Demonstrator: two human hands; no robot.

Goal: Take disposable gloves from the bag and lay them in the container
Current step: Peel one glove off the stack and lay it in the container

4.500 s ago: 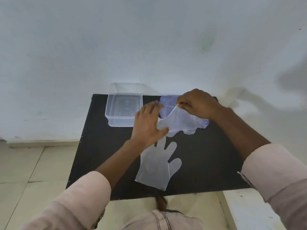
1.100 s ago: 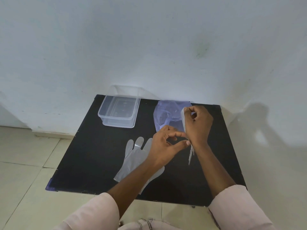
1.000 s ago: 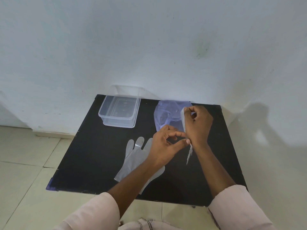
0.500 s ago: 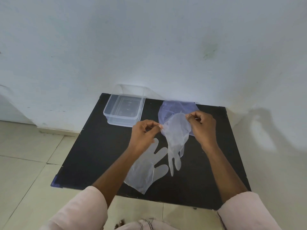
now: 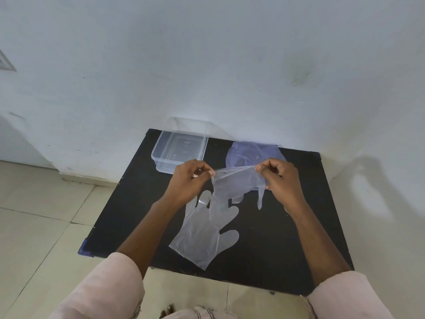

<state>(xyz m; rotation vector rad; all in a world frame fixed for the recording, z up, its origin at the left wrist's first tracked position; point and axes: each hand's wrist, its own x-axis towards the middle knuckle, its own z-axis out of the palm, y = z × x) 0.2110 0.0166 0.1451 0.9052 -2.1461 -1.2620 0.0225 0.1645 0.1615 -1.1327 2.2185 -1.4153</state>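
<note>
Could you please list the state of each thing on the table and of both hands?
Container: open, empty, upright at the table's back edge.
Bag: crumpled, lying beside the container.
Flat glove: spread on the table, fingers pointing away.
Held glove: stretched between both hands, fingers hanging down.
Left hand: pinching the held glove's cuff.
Right hand: pinching the cuff's other side.

Black table point(image 5: 128, 203): container point(image 5: 180, 151), bag point(image 5: 248, 153), likely flat glove point(image 5: 202, 236).

Clear gloves point(image 5: 204, 236), clear container point(image 5: 161, 157), bluish translucent bag point(image 5: 248, 153), black table point(image 5: 299, 238), pale pink sleeves point(image 5: 103, 293).
</note>
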